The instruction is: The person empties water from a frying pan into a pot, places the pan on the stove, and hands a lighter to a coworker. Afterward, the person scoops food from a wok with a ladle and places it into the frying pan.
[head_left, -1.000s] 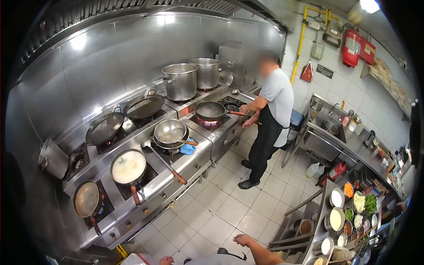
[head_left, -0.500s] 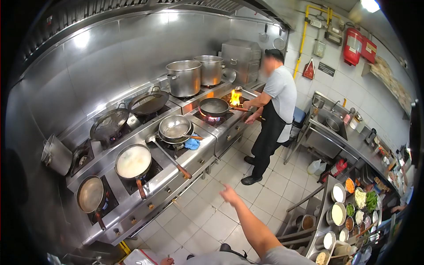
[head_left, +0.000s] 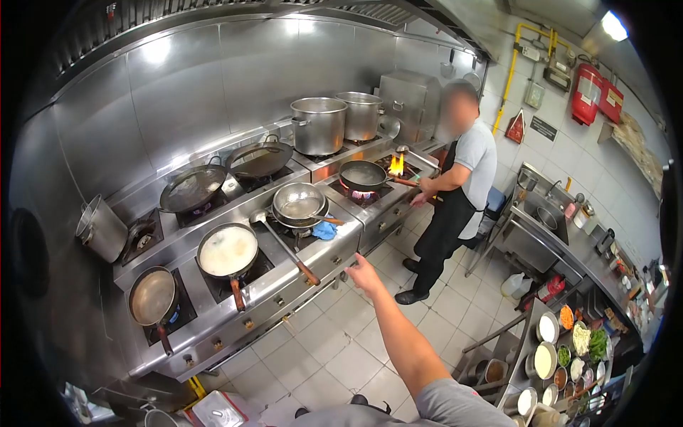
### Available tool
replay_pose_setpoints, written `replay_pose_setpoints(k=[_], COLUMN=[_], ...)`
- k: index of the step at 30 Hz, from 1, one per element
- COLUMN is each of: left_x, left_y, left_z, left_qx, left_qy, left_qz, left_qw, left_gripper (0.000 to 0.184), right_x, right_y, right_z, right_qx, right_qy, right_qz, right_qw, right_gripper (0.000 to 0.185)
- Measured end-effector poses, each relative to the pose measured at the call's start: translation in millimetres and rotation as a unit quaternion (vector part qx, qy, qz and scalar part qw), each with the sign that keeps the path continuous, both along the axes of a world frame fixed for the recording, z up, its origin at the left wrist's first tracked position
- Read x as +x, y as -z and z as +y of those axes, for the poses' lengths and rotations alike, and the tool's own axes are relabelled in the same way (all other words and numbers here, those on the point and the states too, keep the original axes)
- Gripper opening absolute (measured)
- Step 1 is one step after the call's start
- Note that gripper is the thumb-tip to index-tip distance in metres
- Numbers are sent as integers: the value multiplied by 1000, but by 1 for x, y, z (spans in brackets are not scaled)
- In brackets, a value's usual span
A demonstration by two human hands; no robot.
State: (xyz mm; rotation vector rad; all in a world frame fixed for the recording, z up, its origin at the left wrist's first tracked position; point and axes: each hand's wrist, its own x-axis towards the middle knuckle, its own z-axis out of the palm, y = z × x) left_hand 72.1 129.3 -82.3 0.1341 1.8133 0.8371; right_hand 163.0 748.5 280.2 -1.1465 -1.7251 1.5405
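Observation:
My right hand (head_left: 364, 276) reaches out over the floor, just short of the stove's front edge, with fingers partly stretched and nothing in it. My left hand is out of view. Nearest to my right hand is a long-handled ladle (head_left: 288, 250) lying across the stove front, its wooden grip overhanging the edge. Left of it, a pan of whitish, frothy liquid (head_left: 228, 250) sits on a burner. Behind are a steel strainer (head_left: 299, 201) resting on a pan and a blue cloth (head_left: 325, 230). At far left stands a pan with a brownish inside (head_left: 153, 297).
A co-worker (head_left: 462, 171) in a black apron stands at the stove's far end, by a pan (head_left: 363, 173) over flame and an open fire (head_left: 395, 166). Two stockpots (head_left: 318, 128) and two woks (head_left: 260, 161) stand behind. Ingredient containers (head_left: 545, 361) fill the right counter.
My right hand has moved up and closer to the stove edge. My left hand has left the bottom of the view. The co-worker's head has turned toward me.

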Motion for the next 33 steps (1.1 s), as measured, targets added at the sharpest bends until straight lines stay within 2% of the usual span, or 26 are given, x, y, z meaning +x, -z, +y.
replay_pose_setpoints(k=[2,5,6,7,8,9,11,12,13,14,15,16,17,19,22,23,25,27,28,29,30,33], left_x=[1,-5,-12,-28,-40,-41,-57,-57,-61,-65,-69,-65,-62,-64,-62,-63,-67,-73,-73,-76,-79,-94], left_y=[6,13,8,-4,-14,-20,7,-3,10,3,-13,0,-25,-40,-58,-61,-56,-35,-34,-35,-38,-39], left_z=[-5,-12,-10,-1,10,18,31,37,41,49,51,59,67,74,70,67,50,29,18,7,-1,-22], left_qx=[-4,28,27,2,-22,12,6,18,24,8,75,39,47,53,35,28,20,3,0,-5,-8,-35], left_qy=[42,24,28,107,179,103,118,172,196,201,285,104,57,100,48,55,43,119,110,72,38,49], left_qz=[21,-14,-18,85,189,110,100,151,221,187,247,146,82,98,63,61,58,114,111,97,83,77], left_qw=[999,999,999,991,965,988,988,973,955,962,923,983,994,989,996,996,997,986,988,993,996,995], left_gripper=[36,36,36,33,30,30,29,35,35,35,32,32,33,34,35,35,36,36,36,33,31,33], right_x=[5,16,22,26,30,32,36,38,38,38,37,36,37,43,66,78,117,160,179,190,207,262], right_y=[-7,-30,-44,-67,-89,-108,-132,-136,-131,-122,-112,-92,-72,-22,83,125,202,252,252,254,257,271], right_z=[-6,10,14,11,3,-7,-33,-47,-58,-70,-80,-88,-96,-117,-164,-183,-223,-261,-272,-278,-278,-268], right_qx=[-2,-68,-51,-1,65,105,141,140,143,115,93,70,57,39,-34,-23,-79,-95,-39,-41,-94,-250], right_qy=[6,80,108,120,104,67,-14,-45,-72,-80,-78,-72,-59,-55,-64,-78,-119,-135,-180,-183,-156,-59], right_qz=[15,219,232,230,243,271,257,229,205,190,164,156,113,41,-57,-127,-218,-331,-417,-420,-411,-372], right_qw=[1000,970,965,966,962,955,956,962,966,972,979,983,990,997,996,989,965,929,890,888,893,892], right_gripper=[76,80,78,78,76,76,75,75,75,75,75,75,75,74,78,80,82,87,86,86,83,71])
